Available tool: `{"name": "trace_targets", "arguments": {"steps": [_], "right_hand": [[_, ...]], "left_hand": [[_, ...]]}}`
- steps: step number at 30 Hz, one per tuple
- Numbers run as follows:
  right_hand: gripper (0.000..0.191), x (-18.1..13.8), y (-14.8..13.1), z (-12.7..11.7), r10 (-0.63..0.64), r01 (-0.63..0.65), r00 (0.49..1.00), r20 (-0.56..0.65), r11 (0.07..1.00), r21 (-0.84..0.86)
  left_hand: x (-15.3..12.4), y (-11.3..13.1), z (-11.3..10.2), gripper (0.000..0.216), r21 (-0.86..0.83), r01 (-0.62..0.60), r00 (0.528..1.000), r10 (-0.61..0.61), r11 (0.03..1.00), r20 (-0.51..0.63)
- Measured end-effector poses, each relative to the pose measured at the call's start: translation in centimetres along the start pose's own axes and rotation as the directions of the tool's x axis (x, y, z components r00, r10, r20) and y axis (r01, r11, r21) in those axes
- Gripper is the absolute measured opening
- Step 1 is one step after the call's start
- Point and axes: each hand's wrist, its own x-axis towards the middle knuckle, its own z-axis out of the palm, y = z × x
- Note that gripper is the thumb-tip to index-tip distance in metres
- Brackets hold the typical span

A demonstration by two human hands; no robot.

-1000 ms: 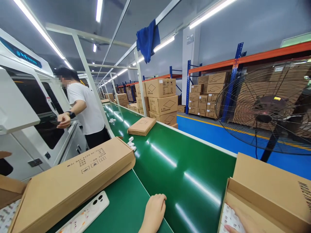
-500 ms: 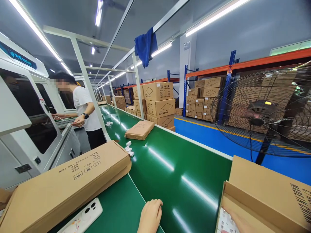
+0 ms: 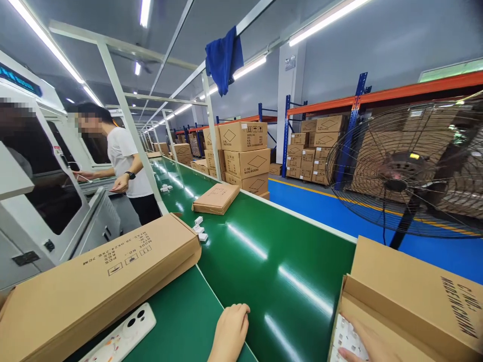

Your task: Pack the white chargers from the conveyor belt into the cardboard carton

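My left hand rests on the green conveyor belt at the bottom centre, fingers curled loosely with nothing in them. My right hand lies inside an open cardboard box at the bottom right, fingers stretched flat on a white sheet of small parts. A long closed cardboard box lies to the left of my left hand, with a white phone beside it.
A flat box and small white parts lie further up the belt. A person in a white shirt works at a white machine on the left. A large fan and shelves of cartons stand right.
The view has shifted slightly left and down. The person on the left has reached forward to the machine. My hands have stayed where they were.
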Motion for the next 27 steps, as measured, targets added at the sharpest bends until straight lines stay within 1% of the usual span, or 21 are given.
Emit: {"name": "trace_targets", "arguments": {"steps": [5, 12, 18, 23, 27], "right_hand": [[0.075, -0.2, -1.3, -1.0, 0.015, -0.015, 1.0, 0.006, 1.0, 0.005], [0.072, -0.4, -1.3, -1.0, -0.008, 0.011, 0.999, -0.038, 0.997, 0.073], [0.07, -0.6, -1.5, -1.3, 0.016, -0.014, 1.0, -0.022, 0.994, 0.112], [0.07, -0.3, -0.9, -0.8, 0.056, -0.057, 0.998, 0.011, 0.989, 0.138], [0.07, -0.2, -0.7, -0.6, 0.056, -0.057, 0.998, 0.01, 0.986, 0.158]], "left_hand": [[0.2, -0.1, -0.3, 0.031, -0.008, -0.003, 1.0, 0.003, 1.0, 0.029], [0.4, -0.3, -0.1, 0.03, -0.026, -0.016, 0.999, 0.016, 1.0, 0.031], [0.4, -0.6, 0.3, 0.029, -0.043, -0.025, 1.0, 0.025, 0.999, 0.013], [0.3, -0.6, 0.3, 0.03, -0.042, -0.017, 1.0, 0.018, 0.999, 0.018], [0.2, -0.4, 0.2, 0.031, -0.048, -0.023, 1.0, 0.023, 0.999, 0.011]]}}
